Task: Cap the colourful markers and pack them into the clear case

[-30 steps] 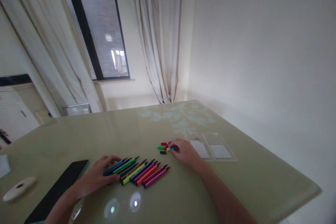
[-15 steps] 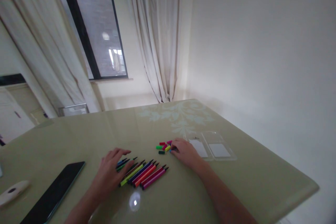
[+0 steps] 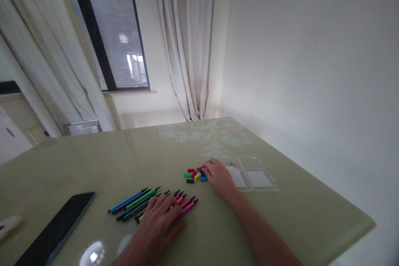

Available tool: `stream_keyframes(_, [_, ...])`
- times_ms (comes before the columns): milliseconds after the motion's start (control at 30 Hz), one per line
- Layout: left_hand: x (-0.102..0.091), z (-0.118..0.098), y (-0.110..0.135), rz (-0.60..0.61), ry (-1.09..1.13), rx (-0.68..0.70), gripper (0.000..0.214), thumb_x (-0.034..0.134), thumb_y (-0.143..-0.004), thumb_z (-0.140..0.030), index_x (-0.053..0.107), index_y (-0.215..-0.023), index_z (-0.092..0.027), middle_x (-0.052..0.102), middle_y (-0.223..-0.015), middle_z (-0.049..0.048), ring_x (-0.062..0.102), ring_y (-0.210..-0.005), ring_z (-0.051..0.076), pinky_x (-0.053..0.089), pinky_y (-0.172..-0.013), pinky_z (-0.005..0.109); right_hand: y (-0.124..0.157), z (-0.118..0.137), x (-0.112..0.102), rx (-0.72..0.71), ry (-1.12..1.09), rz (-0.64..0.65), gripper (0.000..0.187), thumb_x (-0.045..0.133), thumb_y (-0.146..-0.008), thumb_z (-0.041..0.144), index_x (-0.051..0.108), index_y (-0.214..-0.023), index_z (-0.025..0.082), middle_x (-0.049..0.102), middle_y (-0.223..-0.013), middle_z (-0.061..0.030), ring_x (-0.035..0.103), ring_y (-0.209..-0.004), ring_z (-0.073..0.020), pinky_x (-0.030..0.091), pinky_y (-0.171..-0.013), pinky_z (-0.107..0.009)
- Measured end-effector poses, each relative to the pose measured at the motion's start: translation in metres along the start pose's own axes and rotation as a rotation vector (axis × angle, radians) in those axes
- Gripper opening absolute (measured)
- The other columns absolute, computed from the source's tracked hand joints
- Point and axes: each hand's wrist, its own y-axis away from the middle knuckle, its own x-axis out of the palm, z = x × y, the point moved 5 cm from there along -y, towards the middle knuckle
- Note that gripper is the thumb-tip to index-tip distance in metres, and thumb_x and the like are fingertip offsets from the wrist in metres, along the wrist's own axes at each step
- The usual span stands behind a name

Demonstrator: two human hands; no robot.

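Uncapped markers (image 3: pixel 140 200) lie partly under the half-spread left hand (image 3: pixel 162 218), apparently being handled, and at loose caps (image 3: pixel 197 176) the right hand (image 3: pixel 218 178) curls, though either grip I cannot tell, so next move calls for gentle touch.

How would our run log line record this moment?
left hand: spread over pens | right hand: at caps | clear case: open beside right hand

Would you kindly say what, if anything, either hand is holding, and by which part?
It cannot be told: the left hand lies over slim multicoloured pens, the right hand is at small cylindrical coloured caps, and no grip shows clearly.
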Motion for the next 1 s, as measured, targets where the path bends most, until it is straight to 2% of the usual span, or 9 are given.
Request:
stream_keyframes(133, [0.001, -0.001, -0.001, -0.028, -0.019, 0.008, 0.012, 0.069, -0.093, -0.03, 0.066, -0.104, -0.029, 0.071, -0.106, 0.0014, 0.062, -0.095, 0.022, 0.041, -0.087, 0.036, -0.007, 0.0, 0.007, -0.016, 0.085, -0.013, 0.028, 0.048, -0.102, 0.018, 0.073, -0.114, 0.022, 0.068, -0.12, -0.0089, 0.057, -0.111, -0.0239, 0.041, -0.096, -0.033])
stream_keyframes(233, [0.001, -0.002, -0.001, -0.057, -0.032, 0.007, 0.013, 0.065, -0.096, -0.03, 0.066, -0.109, -0.029, 0.071, -0.103, 0.0024, 0.062, -0.092, 0.021, 0.042, -0.084, 0.035, -0.013, -0.003, 0.012, -0.001, 0.128, 0.028, 0.029, 0.05, -0.1, 0.013, 0.075, -0.111, 0.023, 0.067, -0.128, -0.0084, 0.055, -0.117, -0.0255, 0.039, -0.095, -0.034])
stream_keyframes(333, [0.0, -0.001, -0.001, -0.049, -0.033, -0.015, 0.008, 0.063, -0.097, -0.034, 0.067, -0.101, -0.028, 0.07, -0.099, 0.0027, 0.062, -0.091, 0.022, 0.042, -0.083, 0.035, -0.015, -0.006, 0.015, 0.021, 0.14, 0.061, 0.025, 0.053, -0.1, 0.017, 0.078, -0.101, 0.021, 0.071, -0.119, -0.0096, 0.057, -0.113, -0.0256, 0.039, -0.093, -0.034])
stream_keyframes(433, [-0.001, -0.001, 0.0, -0.015, -0.027, -0.031, 0.013, 0.066, -0.095, -0.04, 0.067, -0.094, -0.027, 0.07, -0.096, 0.0021, 0.061, -0.089, 0.022, 0.043, -0.083, 0.036, -0.016, -0.005, 0.016, 0.031, 0.146, 0.041, 0.024, 0.053, -0.101, 0.022, 0.077, -0.097, 0.021, 0.072, -0.112, -0.0097, 0.058, -0.108, -0.0252, 0.039, -0.091, -0.034])
stream_keyframes(567, [0.002, 0.001, 0.001, -0.033, -0.049, -0.029, 0.014, 0.067, -0.094, -0.037, 0.068, -0.107, -0.031, 0.071, -0.102, 0.0019, 0.062, -0.094, 0.023, 0.044, -0.086, 0.036, -0.016, 0.002, 0.019, -0.013, 0.123, 0.03, 0.023, 0.053, -0.103, 0.025, 0.075, -0.105, 0.024, 0.073, -0.113, -0.0074, 0.058, -0.109, -0.0244, 0.038, -0.09, -0.034])
stream_keyframes(667, [0.007, 0.005, 0.003, -0.084, -0.081, -0.005, 0.02, 0.062, -0.097, -0.035, 0.068, -0.116, -0.033, 0.072, -0.104, 0.0015, 0.063, -0.096, 0.022, 0.044, -0.088, 0.035, -0.016, 0.006, 0.02, -0.013, 0.095, 0.049, 0.02, 0.054, -0.103, 0.026, 0.074, -0.102, 0.024, 0.075, -0.107, -0.0058, 0.059, -0.108, -0.0241, 0.037, -0.09, -0.034])
stream_keyframes(833, [0.011, 0.02, 0.004, -0.14, -0.166, -0.034, 0.018, 0.054, -0.1, -0.03, 0.07, -0.109, -0.029, 0.073, -0.104, 0.0036, 0.064, -0.097, 0.024, 0.044, -0.085, 0.037, -0.013, 0.011, 0.016, -0.003, 0.076, 0.031, 0.018, 0.054, -0.103, 0.03, 0.07, -0.103, 0.022, 0.075, -0.104, -0.0058, 0.06, -0.102, -0.0233, 0.036, -0.088, -0.033])
stream_keyframes(1000, [0.009, 0.03, 0.005, -0.146, -0.181, -0.052, 0.019, 0.054, -0.1, -0.032, 0.071, -0.108, -0.029, 0.073, -0.105, 0.0048, 0.064, -0.101, 0.024, 0.045, -0.087, 0.036, -0.01, 0.015, 0.019, -0.045, 0.094, 0.055, 0.028, 0.049, -0.105, 0.031, 0.073, -0.095, 0.021, 0.075, -0.104, -0.007, 0.059, -0.105, -0.0228, 0.035, -0.091, -0.035])
